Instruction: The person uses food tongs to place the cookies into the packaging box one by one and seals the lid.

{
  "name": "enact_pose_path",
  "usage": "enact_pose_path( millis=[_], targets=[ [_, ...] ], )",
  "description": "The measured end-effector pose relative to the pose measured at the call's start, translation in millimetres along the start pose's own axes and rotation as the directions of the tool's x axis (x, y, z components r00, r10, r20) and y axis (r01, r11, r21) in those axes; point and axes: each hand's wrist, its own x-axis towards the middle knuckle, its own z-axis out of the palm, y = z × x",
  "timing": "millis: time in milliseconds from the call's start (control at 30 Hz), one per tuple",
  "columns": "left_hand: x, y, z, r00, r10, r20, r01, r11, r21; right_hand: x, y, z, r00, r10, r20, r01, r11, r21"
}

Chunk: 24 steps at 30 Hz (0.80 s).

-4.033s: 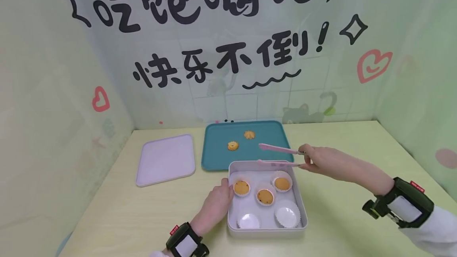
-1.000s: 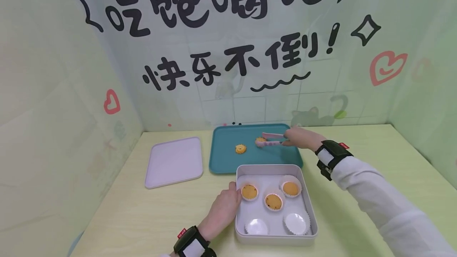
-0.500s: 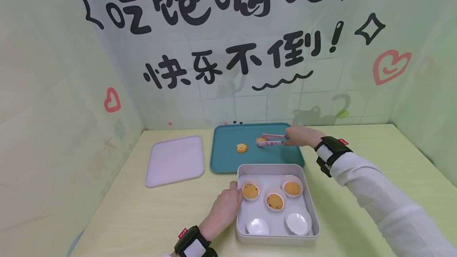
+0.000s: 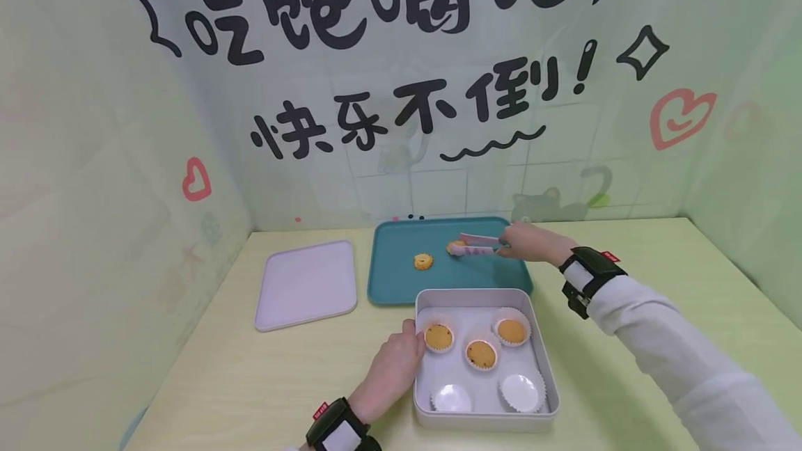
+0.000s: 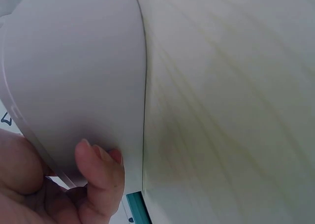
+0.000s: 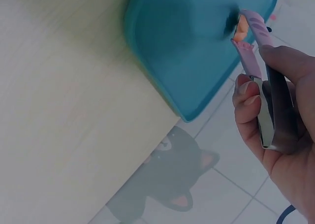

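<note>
In the head view my right hand [image 4: 532, 241] holds pink-tipped tongs [image 4: 477, 250] over the teal tray [image 4: 388, 291]. Their tips stand on either side of a golden cookie [image 6: 241, 29], which shows between them in the right wrist view. A ring-shaped cookie [image 4: 423, 261] lies to the left on the same tray. My left hand [image 4: 391, 365] grips the left wall of a white box [image 4: 485, 422], fingers bent at its rim. Inside, three paper cups hold round cookies, such as the middle cookie [image 4: 481, 354]. Two front cups, among them the right cup [image 4: 522, 393], have nothing in them.
A pale lilac tray [image 4: 305, 286] lies at the left on the light wooden table [image 4: 301, 374]. The teal tray sits right behind the box. A printed cloth wall [image 4: 388, 186] with large black lettering rises along the table's back, with side panels left and right.
Since the earliest frame, my right hand has moved left and away with the tongs, down to the teal tray, and their tips have drawn together around the rear cookie. My left hand stays at the box.
</note>
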Motion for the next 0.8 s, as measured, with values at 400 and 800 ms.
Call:
enact_pose_path(
  millis=[400, 800],
  targets=[
    [-0.7, 0.6, 1.0, 1.000, -0.018, 0.007, 0.018, 1.000, -0.018, 3, -9, -8.3, 0.999, -0.010, 0.052, 0.011, 1.000, -0.014],
    [-1.0, 0.1, 0.1, 1.000, -0.014, 0.002, 0.014, 1.000, -0.024, 9, -12, -7.7, 0.998, -0.028, 0.050, 0.028, 1.000, 0.001]
  ],
)
